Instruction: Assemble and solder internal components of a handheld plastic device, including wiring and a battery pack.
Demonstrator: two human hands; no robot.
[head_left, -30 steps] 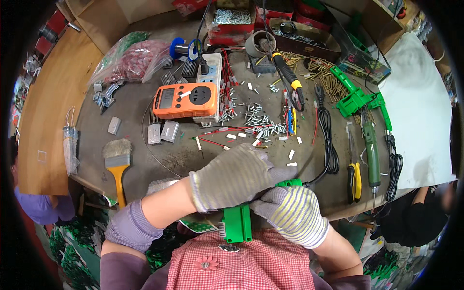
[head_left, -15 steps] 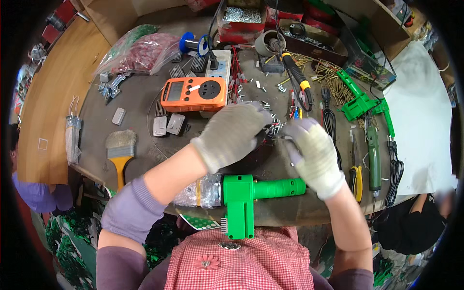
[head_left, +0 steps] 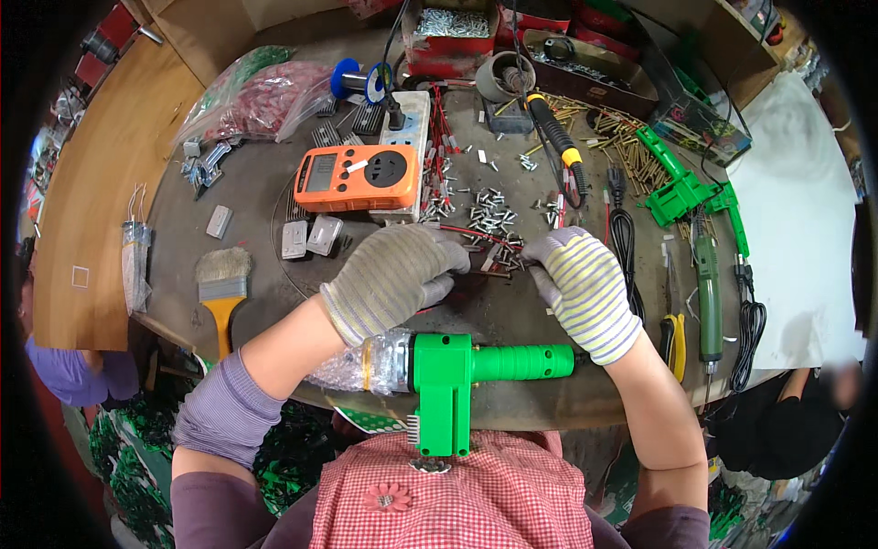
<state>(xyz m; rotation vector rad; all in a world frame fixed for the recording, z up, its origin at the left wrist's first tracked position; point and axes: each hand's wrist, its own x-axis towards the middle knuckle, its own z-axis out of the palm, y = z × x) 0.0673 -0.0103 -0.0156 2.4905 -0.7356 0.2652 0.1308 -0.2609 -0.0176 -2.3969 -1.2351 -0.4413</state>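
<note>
- Left hand [head_left: 398, 279], striped glove: fingers bent, tips pointing right, beside the loose screws [head_left: 492, 212]; can't make out whether it grips anything.
- Right hand [head_left: 587, 291], matching glove: fingers bent, thumb close to fingertips, at right of screws; any grip too small to make out.
- Red wire [head_left: 476, 234]: on the bench [head_left: 174, 265], between the two hands, across near side of screws.
- Green tool body [head_left: 444, 384]: at bench's near edge, apart from both hands; ribbed handle points right, clear wrapping [head_left: 375, 361] at left.
- Orange meter [head_left: 358, 177]: beyond left hand, overlapping a white power strip [head_left: 407, 128].
- Black-and-yellow soldering iron [head_left: 553, 128]: beyond right hand.
- Black cable [head_left: 622, 265]: bundled, just right of right hand.
- Wide brush [head_left: 223, 293]: far left, bristles away from wearer.
</note>
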